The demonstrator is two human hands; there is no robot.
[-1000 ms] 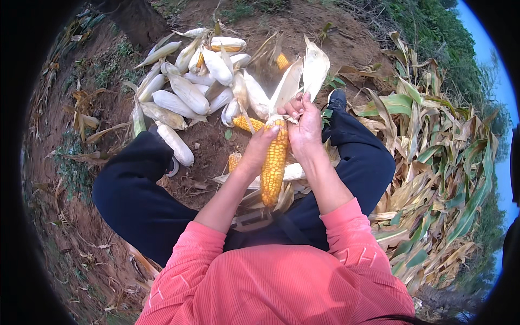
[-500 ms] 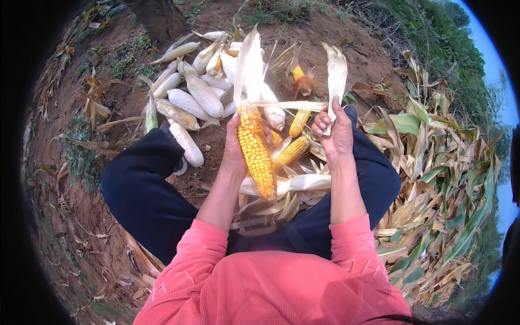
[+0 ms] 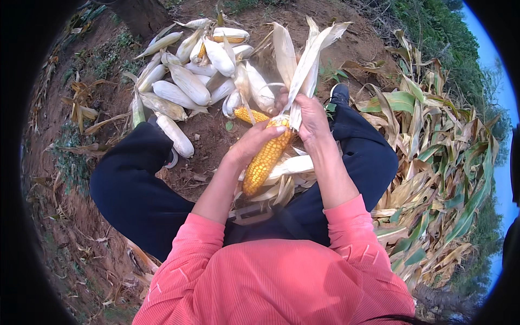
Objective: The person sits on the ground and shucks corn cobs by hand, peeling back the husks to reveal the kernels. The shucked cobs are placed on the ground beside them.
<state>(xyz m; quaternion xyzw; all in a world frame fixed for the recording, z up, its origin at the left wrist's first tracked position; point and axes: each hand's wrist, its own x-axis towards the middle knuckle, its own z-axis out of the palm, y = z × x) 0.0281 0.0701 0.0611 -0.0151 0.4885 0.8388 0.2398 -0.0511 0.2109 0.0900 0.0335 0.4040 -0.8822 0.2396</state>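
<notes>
Yellow, plump-kernelled bare ear of corn (image 3: 265,164) is in the person's hands, above the lap, slanting: rounded tip low and left, stalk end high and right. Left hand (image 3: 252,143) is wrapped round the upper part of the ear, thumb over the kernels near the stalk end. Right hand (image 3: 312,118) is clenched on a bunch of long, pale, papery husk leaves (image 3: 314,57) at that end; leaves are folded back off the kernels and fan upward in at least 3 strips. Some right-hand fingers are hidden by husk.

Behind the left hand, 1 more yellow corn cob (image 3: 249,115) lies on bare brown soil (image 3: 211,143), partly covered. Below the held ear, loose cream husk pieces (image 3: 295,166) lie between the legs. Up and left: heap of white-husked corn ears (image 3: 187,89), 1 near its top showing a yellow kernel strip. 1 smooth white-husked ear (image 3: 174,134) lies at the heap's near edge, beside the left foot. Right side: big spread of dry tan and green corn leaves (image 3: 428,179). Person sits, legs bent and spread, dark navy trousers (image 3: 135,192), coral ribbed long-sleeved top (image 3: 271,276). Brown tree trunk (image 3: 142,19) stands beyond the heap.
</notes>
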